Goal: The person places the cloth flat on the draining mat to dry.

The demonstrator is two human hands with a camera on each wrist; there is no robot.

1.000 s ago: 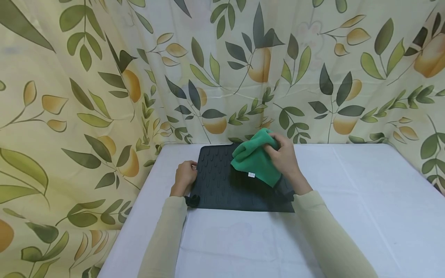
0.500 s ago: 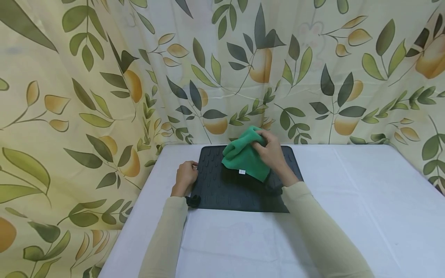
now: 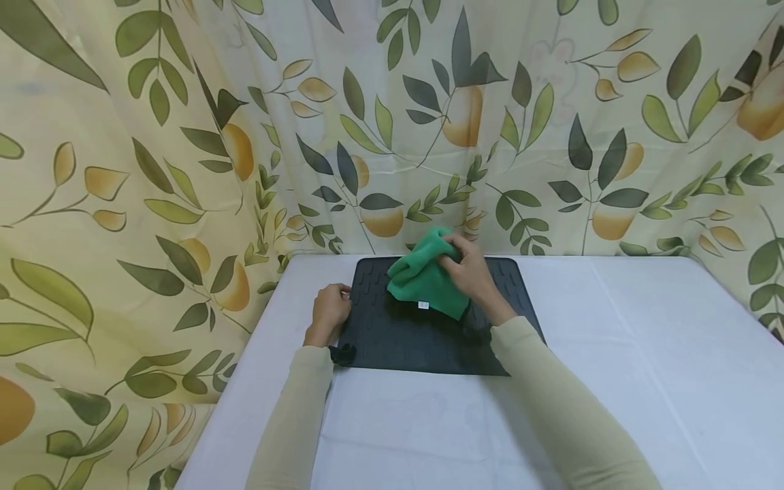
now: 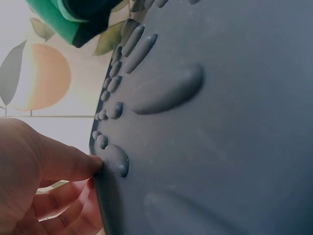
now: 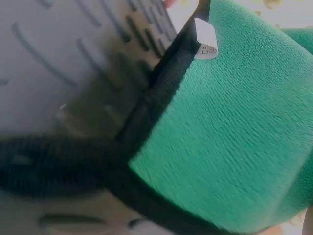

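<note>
My left hand [image 3: 329, 309] pinches the left edge of a dark ribbed rubber mat [image 3: 398, 348]. In the left wrist view the thumb [image 4: 73, 164] lies on the mat's rim, with the other fingers behind it. A bunched green towelling cloth [image 3: 429, 278] is gripped at its upper right by my right hand [image 3: 473, 273]. It hangs over the middle of the mat, near the far edge. The right wrist view shows the cloth's black edging [image 5: 156, 112] and white tag [image 5: 206, 39]; whether its underside touches the mat is hidden.
The mat lies on a white-covered table [image 3: 625, 354], near its far edge. A curtain [image 3: 539, 150] printed with leaves and fruit hangs behind it and along the left. A dark strap-like thing [image 3: 341, 354] sits by the left wrist.
The right hand has carried the green cloth leftward across the mat, mostly in the first half second and only slightly since. The left hand has stayed at the mat's edge.
</note>
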